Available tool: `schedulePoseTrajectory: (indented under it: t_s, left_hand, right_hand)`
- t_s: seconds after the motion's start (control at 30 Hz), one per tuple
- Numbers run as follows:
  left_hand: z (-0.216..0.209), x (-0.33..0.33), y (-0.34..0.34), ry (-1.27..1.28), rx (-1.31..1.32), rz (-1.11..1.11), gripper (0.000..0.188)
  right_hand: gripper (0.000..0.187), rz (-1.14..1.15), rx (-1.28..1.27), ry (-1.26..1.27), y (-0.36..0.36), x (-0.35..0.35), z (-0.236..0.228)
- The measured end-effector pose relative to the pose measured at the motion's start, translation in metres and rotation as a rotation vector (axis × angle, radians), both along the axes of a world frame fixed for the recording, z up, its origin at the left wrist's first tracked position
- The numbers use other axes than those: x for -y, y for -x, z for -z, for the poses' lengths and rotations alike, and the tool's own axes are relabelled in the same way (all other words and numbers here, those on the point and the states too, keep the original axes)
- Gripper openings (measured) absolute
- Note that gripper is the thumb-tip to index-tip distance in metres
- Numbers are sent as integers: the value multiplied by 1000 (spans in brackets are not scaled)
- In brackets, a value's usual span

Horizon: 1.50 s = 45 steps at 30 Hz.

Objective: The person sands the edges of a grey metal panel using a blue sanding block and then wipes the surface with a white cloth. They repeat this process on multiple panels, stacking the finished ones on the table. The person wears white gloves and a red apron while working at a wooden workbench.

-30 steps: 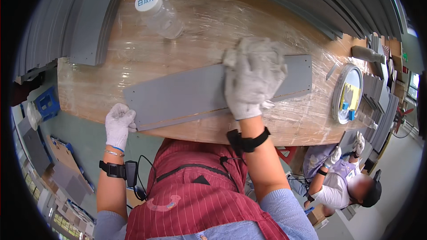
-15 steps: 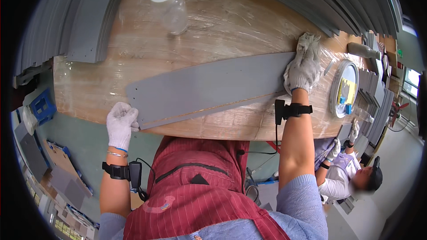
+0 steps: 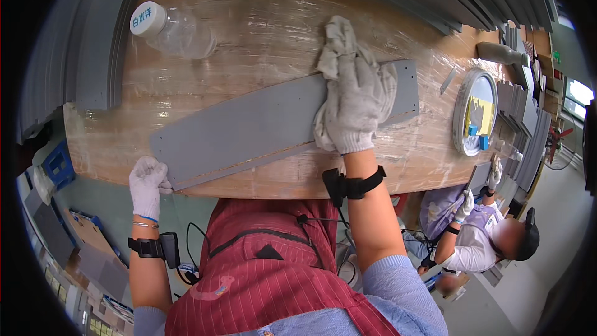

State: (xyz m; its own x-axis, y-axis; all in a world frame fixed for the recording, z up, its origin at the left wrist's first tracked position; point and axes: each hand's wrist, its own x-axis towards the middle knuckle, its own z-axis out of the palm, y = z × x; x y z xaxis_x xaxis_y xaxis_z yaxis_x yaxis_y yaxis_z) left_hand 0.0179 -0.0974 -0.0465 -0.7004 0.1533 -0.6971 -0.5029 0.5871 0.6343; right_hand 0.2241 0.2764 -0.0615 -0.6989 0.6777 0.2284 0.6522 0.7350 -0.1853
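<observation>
A long grey panel (image 3: 249, 121) lies slantwise on the film-wrapped table (image 3: 261, 31), with small holes near its ends and a thin brown groove along its near edge. My left hand (image 3: 149, 182), in a white knit glove, closes on the panel's near left corner, which sits at the table's front edge. On the panel's right half, my gloved right hand (image 3: 354, 102) presses a crumpled whitish cloth (image 3: 339, 37) against the surface. The cloth bunches out beyond the fingertips and around both sides of the hand, and hides part of the panel.
A clear jar (image 3: 186, 34) with a white lid stands at the back left. Stacked grey panels (image 3: 96, 37) line the left and far sides. To the right are a round white lid (image 3: 463, 112) holding yellow and blue pieces, and a grey bottle (image 3: 500, 53). A co-worker (image 3: 479, 230) works beyond.
My right hand and the cloth have slid left along the panel from its right end, uncovering that end. My left hand keeps its corner; the panel appears lower left in view.
</observation>
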Motion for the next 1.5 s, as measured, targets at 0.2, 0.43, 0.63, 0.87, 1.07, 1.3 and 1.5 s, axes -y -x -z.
schedulePoseTrajectory:
  t_s: [0.2, 0.43, 0.63, 0.87, 1.07, 1.3, 1.5]
  left_hand:
    - [0, -4, 0, 35, -26, 25, 14]
    - [-3, -10, -2, 19, 3, 35, 14]
    - [-16, -12, 2, 34, 57, 87, 10]
    - [3, 25, 14, -396, 1, -121, 23]
    - [-3, 45, -2, -361, 235, -151, 26]
    - [4, 27, -10, -402, 245, -79, 29]
    - [1, 33, -10, -373, 154, -134, 20]
  right_hand:
    - [37, 267, 23, -123, -97, -100, 13]
    - [37, 134, 124, -215, -64, 10, 12]
    - [41, -255, -20, 98, 45, 172, -7]
    - [32, -949, -94, 1005, 85, 246, -28]
    - [34, 75, -361, 1070, 17, 99, -36]
    - [34, -417, 114, 136, 116, 209, -18]
    - [39, -582, -21, 520, 105, 246, -19]
